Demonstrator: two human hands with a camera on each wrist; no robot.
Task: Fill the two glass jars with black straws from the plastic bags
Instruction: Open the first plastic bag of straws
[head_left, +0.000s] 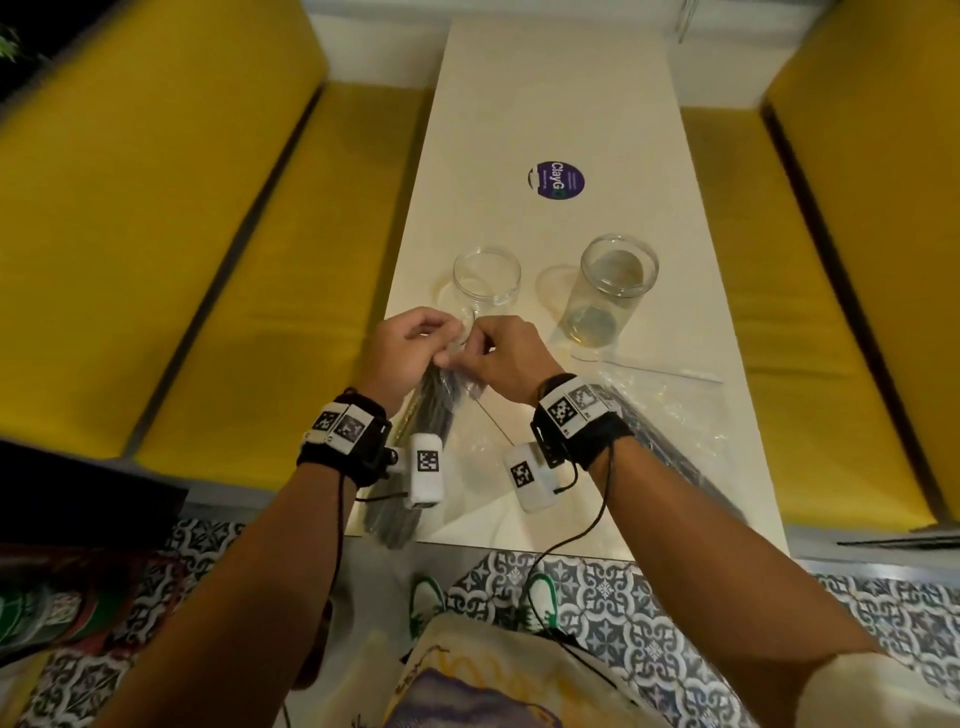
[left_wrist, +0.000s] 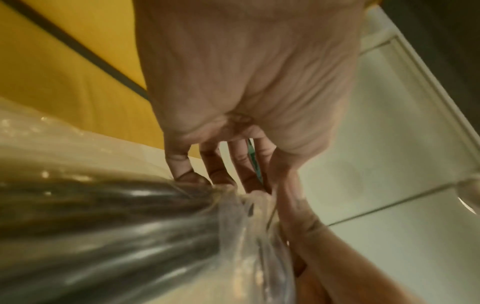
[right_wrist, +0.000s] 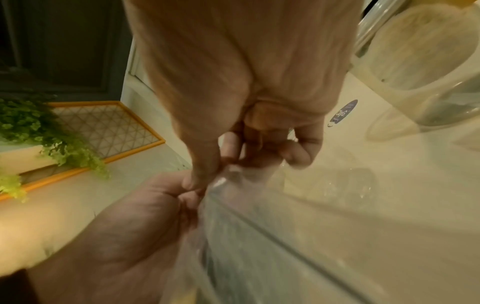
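Observation:
Two clear glass jars stand on the white table (head_left: 545, 104), a left jar (head_left: 487, 275) and a right jar (head_left: 613, 286); neither holds straws. Just in front of the left jar both hands meet at the top of a clear plastic bag of black straws (head_left: 439, 400). My left hand (head_left: 415, 348) pinches one side of the bag's mouth and my right hand (head_left: 506, 353) pinches the other. In the left wrist view the straws (left_wrist: 103, 216) run under the curled fingers (left_wrist: 187, 170). In the right wrist view the bag's top edge (right_wrist: 228, 185) sits between thumb and fingers. A second bag of straws (head_left: 670, 410) lies to the right.
A round purple sticker (head_left: 560, 180) sits mid-table beyond the jars. Yellow bench cushions (head_left: 182, 234) flank the table on both sides. The table's near edge (head_left: 571, 551) is above patterned floor tiles. Green hanging plants (right_wrist: 39, 127) show in the right wrist view.

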